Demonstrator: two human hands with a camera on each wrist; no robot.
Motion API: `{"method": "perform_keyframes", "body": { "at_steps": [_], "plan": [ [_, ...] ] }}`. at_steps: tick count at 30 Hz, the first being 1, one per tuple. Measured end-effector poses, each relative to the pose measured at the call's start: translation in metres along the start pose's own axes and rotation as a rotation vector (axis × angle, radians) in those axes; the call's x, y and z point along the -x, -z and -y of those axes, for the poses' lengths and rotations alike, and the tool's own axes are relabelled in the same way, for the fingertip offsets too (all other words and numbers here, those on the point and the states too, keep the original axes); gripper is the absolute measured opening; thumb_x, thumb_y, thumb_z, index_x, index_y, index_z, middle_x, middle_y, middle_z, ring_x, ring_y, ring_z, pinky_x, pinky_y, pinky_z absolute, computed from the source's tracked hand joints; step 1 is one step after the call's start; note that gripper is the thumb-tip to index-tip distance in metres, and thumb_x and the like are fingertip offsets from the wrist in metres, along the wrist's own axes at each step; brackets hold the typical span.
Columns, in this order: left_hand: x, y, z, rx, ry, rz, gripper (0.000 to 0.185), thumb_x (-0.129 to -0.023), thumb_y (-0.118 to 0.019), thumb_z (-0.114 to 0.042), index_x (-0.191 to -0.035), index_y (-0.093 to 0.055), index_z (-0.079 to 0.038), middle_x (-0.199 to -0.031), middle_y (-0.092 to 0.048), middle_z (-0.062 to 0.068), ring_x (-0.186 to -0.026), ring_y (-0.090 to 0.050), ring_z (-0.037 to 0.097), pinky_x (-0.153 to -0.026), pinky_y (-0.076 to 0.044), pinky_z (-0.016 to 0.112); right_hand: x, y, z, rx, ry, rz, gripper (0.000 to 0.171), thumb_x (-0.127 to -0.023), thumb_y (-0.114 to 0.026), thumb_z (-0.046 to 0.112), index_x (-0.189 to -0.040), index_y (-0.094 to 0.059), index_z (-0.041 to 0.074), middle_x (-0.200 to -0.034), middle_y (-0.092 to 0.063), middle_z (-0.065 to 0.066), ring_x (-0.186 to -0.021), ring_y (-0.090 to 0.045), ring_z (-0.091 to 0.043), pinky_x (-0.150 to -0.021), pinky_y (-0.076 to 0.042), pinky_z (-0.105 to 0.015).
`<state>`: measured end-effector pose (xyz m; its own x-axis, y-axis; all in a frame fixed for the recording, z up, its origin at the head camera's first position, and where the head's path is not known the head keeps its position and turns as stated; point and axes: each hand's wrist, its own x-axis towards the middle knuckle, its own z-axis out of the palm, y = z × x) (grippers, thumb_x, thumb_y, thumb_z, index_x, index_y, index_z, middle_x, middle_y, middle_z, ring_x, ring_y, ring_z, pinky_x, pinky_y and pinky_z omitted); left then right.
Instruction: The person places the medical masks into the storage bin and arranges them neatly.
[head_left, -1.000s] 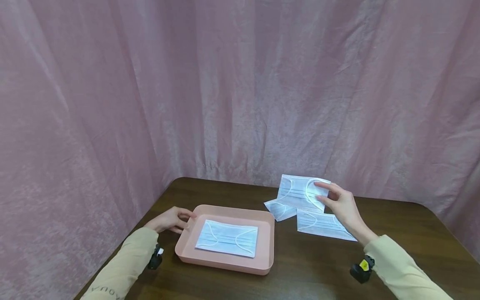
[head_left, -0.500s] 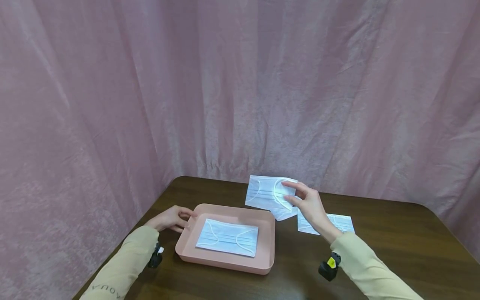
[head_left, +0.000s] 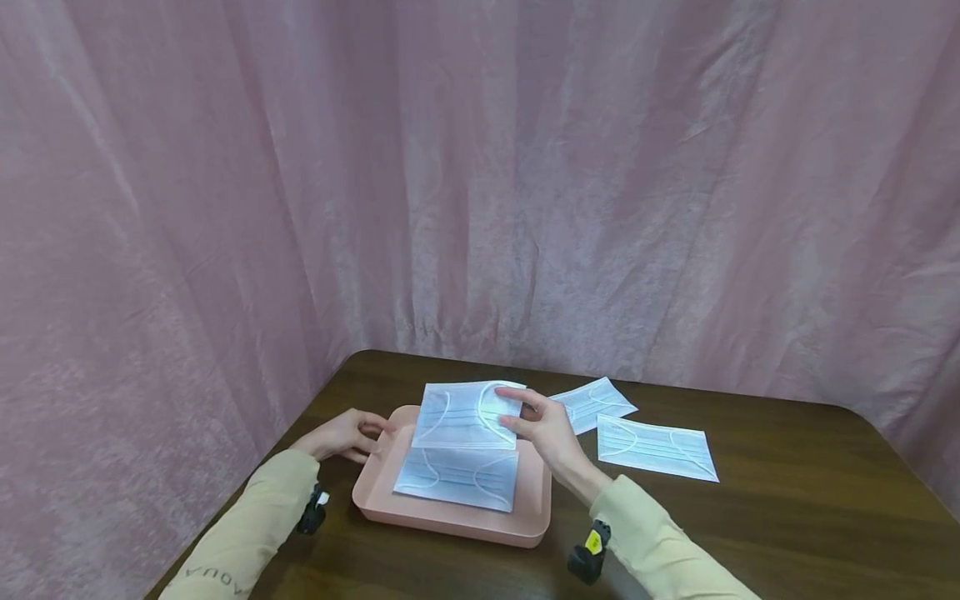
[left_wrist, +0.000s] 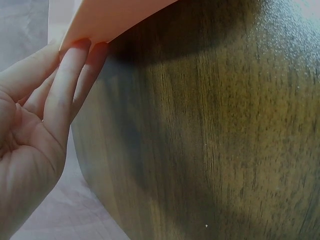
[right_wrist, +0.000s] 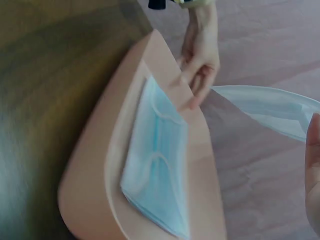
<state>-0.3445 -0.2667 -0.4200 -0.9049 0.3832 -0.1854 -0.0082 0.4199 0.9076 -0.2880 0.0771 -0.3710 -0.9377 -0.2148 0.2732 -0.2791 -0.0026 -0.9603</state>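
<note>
The right hand (head_left: 542, 427) pinches a mask (head_left: 467, 414) by its right edge between thumb and fingers and holds it in the air, nearly flat, over the far half of the tray (head_left: 534, 500). The mask reaches leftward from the hand, so the hand sits at its right end, above the tray's right side. The head view shows this grip whole; the right wrist view catches only a fingertip at its right border and the mask (right_wrist: 270, 107) as a pale curved sheet hanging above the tray (right_wrist: 90, 200).

The left hand (head_left: 341, 435) rests against the tray's far left corner. The left wrist view shows what the head view cannot: straight fingers (left_wrist: 70, 75) laid side by side with their tips pressed on the pink wall (left_wrist: 110, 17), above the bare desk (left_wrist: 215, 140).

Inside the tray lies 1 flat mask (head_left: 456, 478), directly below the held one. 2 more masks lie on the desk (head_left: 787, 500) to the right of the tray, a near one (head_left: 656, 447) and a far one (head_left: 596, 404), just beside each other. A pink curtain (head_left: 480, 167) hangs behind.
</note>
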Motion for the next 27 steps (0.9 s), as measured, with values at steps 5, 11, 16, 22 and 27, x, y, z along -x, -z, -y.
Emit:
{"method": "perform_keyframes", "body": {
  "at_steps": [5, 11, 16, 22, 27],
  "plan": [
    [0.002, -0.002, -0.002, -0.002, 0.001, 0.001, 0.043, -0.078, -0.061, 0.01, -0.119, -0.049, 0.012, -0.114, -0.052, 0.024, -0.084, -0.058, 0.024, -0.063, -0.052, 0.037, 0.003, -0.013, -0.013, -0.012, -0.066, 0.048, 0.037, -0.08, -0.067, 0.004, -0.116, -0.062, 0.009, -0.098, -0.059, -0.009, -0.073, -0.054, -0.016, -0.07, -0.05, -0.033],
    [0.003, -0.001, -0.002, 0.006, -0.004, 0.022, 0.043, -0.079, -0.061, 0.01, -0.12, -0.048, 0.013, -0.116, -0.051, 0.026, -0.085, -0.058, 0.025, -0.064, -0.052, 0.037, 0.007, -0.019, -0.031, 0.04, -0.096, 0.046, 0.036, -0.078, -0.069, 0.003, -0.114, -0.063, 0.005, -0.116, -0.056, -0.012, -0.088, -0.059, -0.02, -0.07, -0.051, -0.033],
    [0.002, -0.002, -0.002, 0.012, -0.009, 0.036, 0.043, -0.079, -0.061, 0.01, -0.119, -0.048, 0.013, -0.117, -0.051, 0.026, -0.084, -0.058, 0.025, -0.064, -0.052, 0.038, 0.009, -0.015, -0.041, 0.097, -0.063, 0.043, 0.033, -0.078, -0.067, -0.004, -0.111, -0.063, -0.002, -0.117, -0.053, -0.018, -0.084, -0.06, -0.029, -0.063, -0.052, -0.032],
    [0.0, -0.001, -0.001, 0.01, -0.001, 0.036, 0.042, -0.079, -0.061, 0.011, -0.119, -0.048, 0.013, -0.116, -0.051, 0.026, -0.082, -0.059, 0.025, -0.063, -0.052, 0.037, 0.011, -0.011, -0.047, 0.267, -0.055, 0.071, 0.027, -0.077, -0.066, -0.007, -0.104, -0.064, -0.006, -0.115, -0.052, -0.022, -0.075, -0.058, -0.026, -0.055, -0.052, -0.036],
    [0.0, -0.003, -0.001, -0.004, 0.01, 0.021, 0.042, -0.079, -0.061, 0.011, -0.119, -0.049, 0.013, -0.116, -0.051, 0.027, -0.081, -0.059, 0.025, -0.062, -0.052, 0.036, 0.011, -0.01, -0.051, 0.457, -0.01, 0.082, 0.025, -0.074, -0.066, -0.011, -0.099, -0.067, -0.004, -0.111, -0.055, -0.022, -0.074, -0.054, -0.022, -0.049, -0.048, -0.028]
  ]
}}
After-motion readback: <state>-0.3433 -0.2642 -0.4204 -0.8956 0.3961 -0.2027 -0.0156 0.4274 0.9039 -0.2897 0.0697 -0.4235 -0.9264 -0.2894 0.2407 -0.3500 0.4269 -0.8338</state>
